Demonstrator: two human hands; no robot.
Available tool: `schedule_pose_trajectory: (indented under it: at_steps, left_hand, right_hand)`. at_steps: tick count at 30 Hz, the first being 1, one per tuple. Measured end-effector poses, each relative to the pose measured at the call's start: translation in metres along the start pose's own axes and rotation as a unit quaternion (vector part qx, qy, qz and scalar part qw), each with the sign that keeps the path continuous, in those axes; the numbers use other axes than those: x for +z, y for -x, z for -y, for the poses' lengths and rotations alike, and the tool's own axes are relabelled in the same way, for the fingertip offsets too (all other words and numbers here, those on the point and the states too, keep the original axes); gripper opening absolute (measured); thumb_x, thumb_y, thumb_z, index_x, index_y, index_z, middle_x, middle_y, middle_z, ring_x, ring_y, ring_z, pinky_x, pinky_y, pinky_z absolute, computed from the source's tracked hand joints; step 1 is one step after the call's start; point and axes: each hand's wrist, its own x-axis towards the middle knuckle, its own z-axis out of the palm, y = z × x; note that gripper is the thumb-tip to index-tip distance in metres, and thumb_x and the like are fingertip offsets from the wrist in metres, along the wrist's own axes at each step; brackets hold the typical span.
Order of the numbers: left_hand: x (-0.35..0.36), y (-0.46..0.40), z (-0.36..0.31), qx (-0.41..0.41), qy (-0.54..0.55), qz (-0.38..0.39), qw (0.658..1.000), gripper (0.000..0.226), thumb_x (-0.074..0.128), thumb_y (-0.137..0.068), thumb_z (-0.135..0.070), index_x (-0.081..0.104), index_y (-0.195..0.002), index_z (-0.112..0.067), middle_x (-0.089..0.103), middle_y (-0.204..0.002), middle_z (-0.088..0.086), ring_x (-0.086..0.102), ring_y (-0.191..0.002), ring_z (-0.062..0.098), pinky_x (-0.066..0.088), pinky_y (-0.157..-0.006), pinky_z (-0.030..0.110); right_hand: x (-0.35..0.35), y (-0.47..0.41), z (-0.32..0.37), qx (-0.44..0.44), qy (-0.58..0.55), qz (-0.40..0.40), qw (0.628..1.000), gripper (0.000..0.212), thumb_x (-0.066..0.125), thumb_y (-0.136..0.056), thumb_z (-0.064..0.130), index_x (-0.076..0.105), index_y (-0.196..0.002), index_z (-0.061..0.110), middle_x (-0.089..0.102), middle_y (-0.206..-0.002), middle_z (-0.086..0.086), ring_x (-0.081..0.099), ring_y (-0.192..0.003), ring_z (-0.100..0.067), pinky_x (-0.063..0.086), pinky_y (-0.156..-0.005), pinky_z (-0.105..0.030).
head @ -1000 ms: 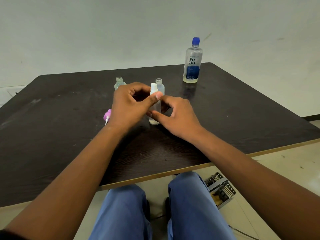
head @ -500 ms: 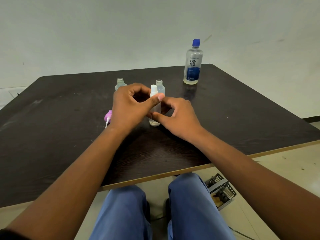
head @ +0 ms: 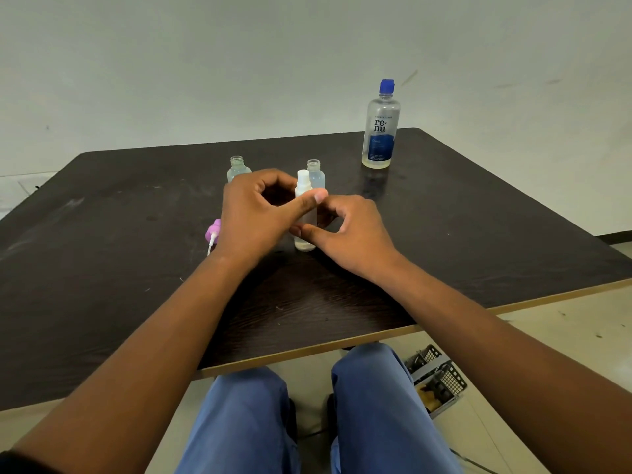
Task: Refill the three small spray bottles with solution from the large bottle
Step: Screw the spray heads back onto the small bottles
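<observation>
Your left hand [head: 254,213] pinches the white sprayer top and your right hand [head: 345,230] grips the upright small spray bottle [head: 304,234] mid-table, the large bottle [head: 380,131] standing capped toward the far right corner, nearer your right hand

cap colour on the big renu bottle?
Blue, on the large bottle at the table's far right; head view shows it.

A dark wood-grain table [head: 102,268] with a pale edge band stood against a plain grey-green wall [head: 239,63]. Beneath its near edge showed 2 knees in blue trousers [head: 239,422]. On the tiled floor [head: 564,330], below the table's near right corner, sat a wire mesh basket [head: 437,381].
</observation>
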Motion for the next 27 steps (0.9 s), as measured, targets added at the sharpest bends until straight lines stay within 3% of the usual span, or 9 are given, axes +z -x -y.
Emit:
schedule_pose_trajectory:
  at_steps: [5, 9, 12, 15, 20, 23, 25, 27]
  left_hand:
    - [-0.0006, -0.0027, 0.0042, 0.005, 0.020, 0.031, 0.999, 0.019, 0.082, -0.094, -0.027, 0.081, -0.094, -0.008, 0.077, -0.085, -0.001, 0.073, -0.073, 0.013, 0.065, -0.065, 0.045]
    - [-0.0022, -0.0021, 0.0042, 0.005, 0.040, 0.091, 0.995, 0.020, 0.068, -0.103, -0.025, 0.081, -0.106, -0.011, 0.080, -0.098, 0.005, 0.077, -0.093, 0.019, 0.063, -0.076, 0.035]
    - [-0.0013, -0.0001, 0.0008, 0.004, 0.041, 0.084, 0.996, 0.016, 0.071, -0.102, -0.027, 0.081, -0.103, -0.015, 0.081, -0.096, 0.000, 0.077, -0.090, 0.011, 0.061, -0.073, 0.026]
    - [-0.0002, 0.0005, 0.0010, -0.001, 0.022, 0.030, 0.999, 0.022, 0.086, -0.088, -0.034, 0.081, -0.094, -0.014, 0.079, -0.085, -0.005, 0.076, -0.079, 0.010, 0.062, -0.071, 0.027]
    - [0.0002, -0.0025, 0.0055, -0.005, 0.031, 0.013, 0.999, 0.024, 0.089, -0.086, -0.031, 0.080, -0.089, -0.008, 0.077, -0.087, 0.002, 0.075, -0.072, 0.020, 0.065, -0.064, 0.048]
    - [0.0005, -0.0032, 0.0062, 0.010, 0.037, 0.039, 0.998, 0.014, 0.082, -0.093, -0.025, 0.079, -0.089, -0.012, 0.074, -0.085, -0.002, 0.071, -0.068, 0.010, 0.061, -0.059, 0.033]
    - [0.0004, -0.0035, 0.0052, 0.018, 0.039, 0.063, 0.997, 0.009, 0.077, -0.098, -0.021, 0.080, -0.093, -0.014, 0.074, -0.085, -0.009, 0.070, -0.073, 0.004, 0.055, -0.066, 0.023]
    - [0.0004, -0.0040, 0.0054, 0.015, 0.045, 0.081, 0.996, 0.014, 0.071, -0.102, -0.019, 0.081, -0.101, -0.010, 0.077, -0.092, -0.005, 0.073, -0.085, 0.006, 0.054, -0.072, 0.020]
  right_hand:
    - [-0.0002, -0.0003, 0.0021, 0.006, -0.003, 0.000, 1.000, 0.029, 0.086, -0.086, 0.045, 0.080, -0.098, 0.019, 0.072, -0.079, 0.011, 0.069, -0.078, -0.009, 0.059, -0.078, -0.043]
    - [-0.0006, -0.0005, 0.0026, 0.008, 0.002, 0.000, 1.000, 0.028, 0.087, -0.086, 0.044, 0.074, -0.087, 0.019, 0.068, -0.076, 0.010, 0.066, -0.076, -0.010, 0.055, -0.074, -0.037]
    - [-0.0005, -0.0004, 0.0014, 0.005, 0.000, 0.007, 1.000, 0.024, 0.086, -0.087, 0.043, 0.076, -0.093, 0.022, 0.070, -0.079, 0.012, 0.067, -0.077, -0.006, 0.057, -0.074, -0.034]
    - [-0.0001, 0.0000, 0.0001, -0.004, 0.005, 0.003, 1.000, 0.033, 0.085, -0.088, 0.043, 0.080, -0.113, 0.023, 0.077, -0.089, 0.007, 0.071, -0.085, -0.010, 0.060, -0.080, -0.043]
    - [0.0006, -0.0010, -0.0016, -0.004, 0.004, 0.009, 1.000, 0.036, 0.083, -0.088, 0.046, 0.079, -0.115, 0.022, 0.078, -0.094, 0.005, 0.072, -0.089, -0.012, 0.060, -0.082, -0.047]
    - [0.0014, -0.0018, -0.0023, 0.004, 0.004, 0.009, 1.000, 0.032, 0.083, -0.088, 0.045, 0.079, -0.109, 0.020, 0.077, -0.090, 0.005, 0.071, -0.085, -0.012, 0.060, -0.081, -0.047]
    - [0.0013, -0.0023, -0.0016, 0.011, 0.005, 0.012, 1.000, 0.031, 0.084, -0.088, 0.044, 0.079, -0.104, 0.018, 0.076, -0.087, 0.004, 0.071, -0.083, -0.013, 0.059, -0.080, -0.047]
    - [0.0015, -0.0022, -0.0012, 0.013, 0.005, 0.012, 1.000, 0.030, 0.084, -0.088, 0.044, 0.078, -0.100, 0.018, 0.075, -0.085, 0.003, 0.070, -0.082, -0.014, 0.059, -0.079, -0.046]
